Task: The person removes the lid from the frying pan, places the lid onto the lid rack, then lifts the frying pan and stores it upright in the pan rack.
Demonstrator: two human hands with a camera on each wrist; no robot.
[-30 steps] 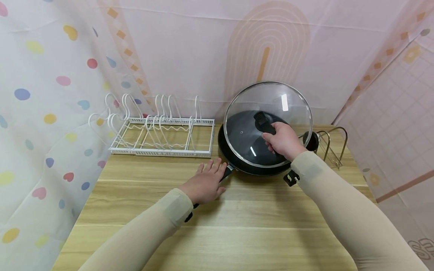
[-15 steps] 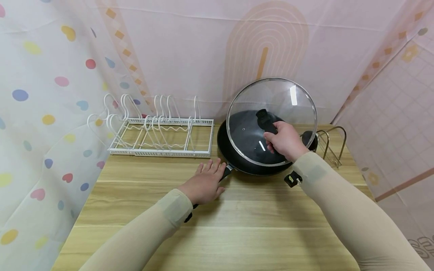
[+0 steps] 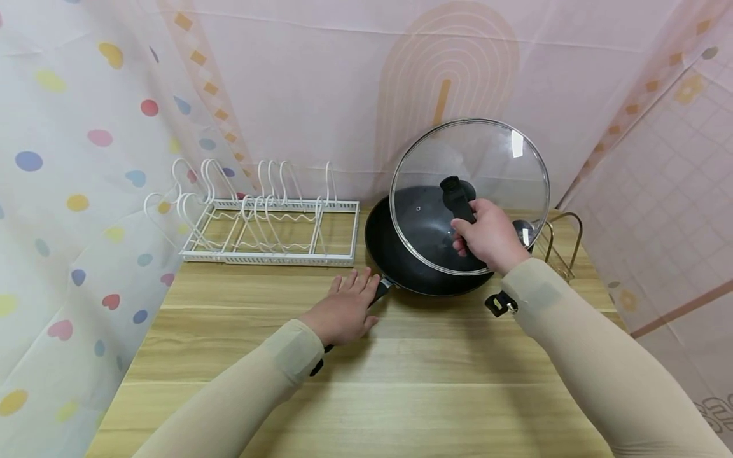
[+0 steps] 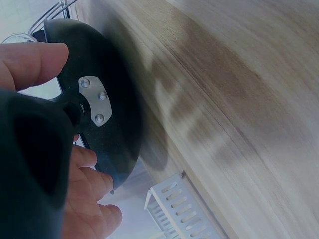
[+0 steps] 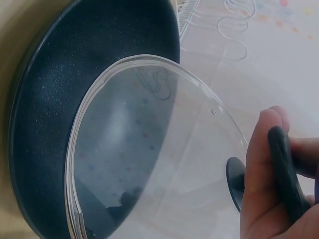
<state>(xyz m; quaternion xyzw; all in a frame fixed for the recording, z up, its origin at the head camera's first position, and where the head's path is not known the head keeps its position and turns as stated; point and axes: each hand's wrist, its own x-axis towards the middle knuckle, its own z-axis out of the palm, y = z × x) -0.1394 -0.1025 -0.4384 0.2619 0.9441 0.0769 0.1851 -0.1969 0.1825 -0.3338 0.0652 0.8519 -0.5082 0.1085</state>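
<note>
My right hand (image 3: 489,238) grips the black knob handle (image 3: 456,198) of a round glass lid (image 3: 487,152). The lid hangs tilted above a black frying pan (image 3: 380,245), overlapping much of it in the head view. From the right wrist, the metal-rimmed lid stands apart from the pan's far side, fingers curled round its handle (image 5: 286,174). My left hand (image 3: 343,308) rests on the pan's handle (image 3: 380,289) with its fingers straight and spread. In the left wrist view, the dark handle (image 4: 30,159) passes between thumb and fingers toward the riveted plate (image 4: 97,102).
A white wire rack (image 3: 269,257) with upright loops stands left of the pan. Behind the right forearm is a gold wire rack (image 3: 578,235) holding a dark round item (image 3: 522,230). Patterned curtains (image 3: 321,83) enclose the wooden table (image 3: 424,394).
My right hand has lifted the glass lid up and to the right, uncovering more of the pan's front left. My left hand and the pan have stayed nearly in place.
</note>
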